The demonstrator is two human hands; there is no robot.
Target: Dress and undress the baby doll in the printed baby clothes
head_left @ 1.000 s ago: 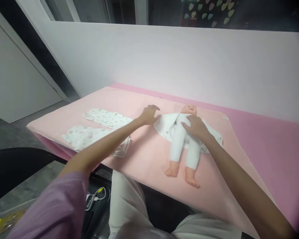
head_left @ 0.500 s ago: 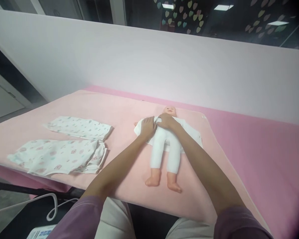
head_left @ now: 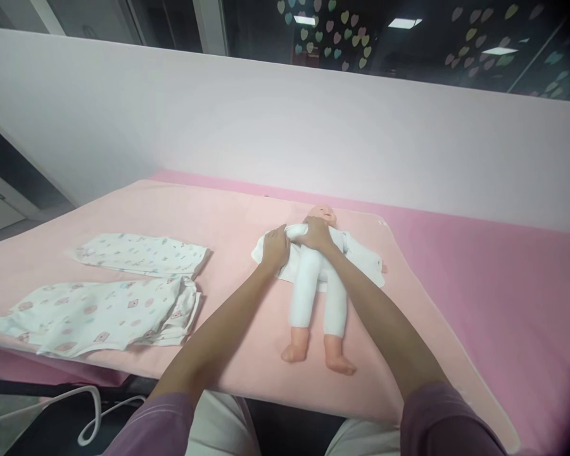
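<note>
A baby doll (head_left: 306, 294) lies on its back on a padded pink mat, head away from me and bare feet toward me. Its body and legs are white. A white baby shirt (head_left: 363, 258) is spread beneath and around it, with sleeves out to both sides. My left hand (head_left: 276, 246) is closed on the shirt at the doll's left-of-picture side. Over the upper chest, my right hand (head_left: 319, 234) is closed on the front of the shirt; its fingertips are partly hidden. A raised fold of cloth runs between my two hands.
Two printed white baby garments, one folded narrow (head_left: 142, 253) and one larger (head_left: 99, 313), lie left on the pink mat (head_left: 237, 215). A white wall (head_left: 285, 126) stands behind. A white cable (head_left: 95, 411) loops below the front edge.
My hands have drawn slightly apart, and the shirt cloth between them is now raised in a fold. The doll's head and legs have tilted a little. The camera view has shifted.
</note>
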